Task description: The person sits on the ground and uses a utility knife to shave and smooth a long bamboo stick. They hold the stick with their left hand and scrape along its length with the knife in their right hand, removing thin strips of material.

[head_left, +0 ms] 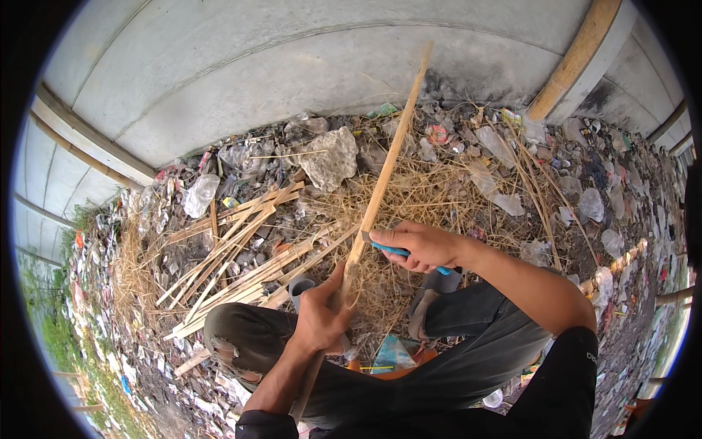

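A long, pale bamboo strip (388, 170) slants from my lap up toward the wall. Around its lower part my left hand (322, 313) is closed, with the thumb along the side. My right hand (423, 246) grips a blue-handled knife (393, 250). Its short grey blade lies against the strip a little above my left hand, and part of the handle is hidden by my fingers. Fine curled shavings (354, 291) hang off the strip beside my left hand. The strip's bottom end passes under my left forearm.
Several split bamboo strips (241, 252) lie in a loose pile at the left. A rough rock (329, 159) sits beyond them. Dry straw (446, 183) and plastic litter cover the ground. A concrete wall (307, 80) with a leaning bamboo pole (574, 62) stands ahead.
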Demonstrator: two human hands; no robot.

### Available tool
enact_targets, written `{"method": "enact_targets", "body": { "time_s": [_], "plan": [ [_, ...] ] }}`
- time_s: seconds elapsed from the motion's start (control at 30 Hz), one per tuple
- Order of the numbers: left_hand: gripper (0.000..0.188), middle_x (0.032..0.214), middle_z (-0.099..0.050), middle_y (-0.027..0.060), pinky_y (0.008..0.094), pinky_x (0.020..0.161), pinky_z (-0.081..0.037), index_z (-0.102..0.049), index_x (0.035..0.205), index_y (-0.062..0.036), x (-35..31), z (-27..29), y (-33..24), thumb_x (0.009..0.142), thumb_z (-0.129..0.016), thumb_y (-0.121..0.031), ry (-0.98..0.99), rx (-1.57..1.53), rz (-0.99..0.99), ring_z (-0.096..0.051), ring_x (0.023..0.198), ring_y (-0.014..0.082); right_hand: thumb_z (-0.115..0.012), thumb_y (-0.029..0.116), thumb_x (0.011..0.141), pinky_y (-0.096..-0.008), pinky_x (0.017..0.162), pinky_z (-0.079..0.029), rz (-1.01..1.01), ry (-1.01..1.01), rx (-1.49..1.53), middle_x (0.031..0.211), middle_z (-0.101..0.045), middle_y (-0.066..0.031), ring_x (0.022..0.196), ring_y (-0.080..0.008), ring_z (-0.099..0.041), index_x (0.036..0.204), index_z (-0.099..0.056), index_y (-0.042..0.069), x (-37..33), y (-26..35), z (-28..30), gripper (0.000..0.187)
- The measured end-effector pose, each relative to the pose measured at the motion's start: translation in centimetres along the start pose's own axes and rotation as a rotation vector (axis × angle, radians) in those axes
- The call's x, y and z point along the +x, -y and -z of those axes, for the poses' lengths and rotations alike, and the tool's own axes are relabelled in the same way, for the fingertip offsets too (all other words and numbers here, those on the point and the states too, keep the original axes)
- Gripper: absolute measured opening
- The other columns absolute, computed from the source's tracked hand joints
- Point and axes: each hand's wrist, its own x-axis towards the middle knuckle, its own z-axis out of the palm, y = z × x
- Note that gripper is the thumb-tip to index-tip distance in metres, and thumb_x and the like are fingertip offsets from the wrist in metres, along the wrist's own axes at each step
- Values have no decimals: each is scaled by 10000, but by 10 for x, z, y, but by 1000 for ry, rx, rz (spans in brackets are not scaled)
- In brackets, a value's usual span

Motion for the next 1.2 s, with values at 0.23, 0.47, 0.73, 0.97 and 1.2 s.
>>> {"method": "enact_targets", "body": {
  "time_s": [0.23,0.47,0.73,0.97,1.2],
  "plan": [
    [671,862,-721,230,372,725,-562,-515,1472,107,0,-10,-13,873,-739,-95,3,125,-27,-745,771,293,-707,511,989,-372,529,-419,359,-379,-630,549,-524,-35,494,-159,-495,663,-609,31,11,-15,-22,588],
    [581,839,-686,266,432,667,-562,-549,1403,132,0,-15,-11,862,-698,-20,-34,163,-60,-734,767,416,-779,386,953,-421,556,-416,606,-279,-644,562,-521,-76,515,-210,-473,738,-598,11,22,-35,-18,469],
    [634,997,-728,163,321,798,-540,-466,1513,104,-3,-1,-5,960,-660,-138,106,-128,28,-675,889,161,-693,464,995,-483,624,-476,519,-338,-744,659,-635,-153,628,-357,-612,861,-648,4,-2,-11,-33,481],
    [587,911,-643,25,248,676,-444,-436,1557,50,-1,3,-8,1022,-590,-135,243,-529,216,-559,768,74,-523,514,1082,-490,539,-495,899,-731,-910,631,-645,-142,566,-382,-646,944,-617,0,12,-42,-34,540],
    [585,666,-458,-45,233,436,-297,-395,1594,-10,-5,1,4,1033,-548,-81,314,-702,300,-415,465,55,-493,548,1081,-534,529,-499,435,-641,-1029,593,-633,-188,557,-419,-652,873,-653,12,-6,-23,-32,597]
  ]
}}
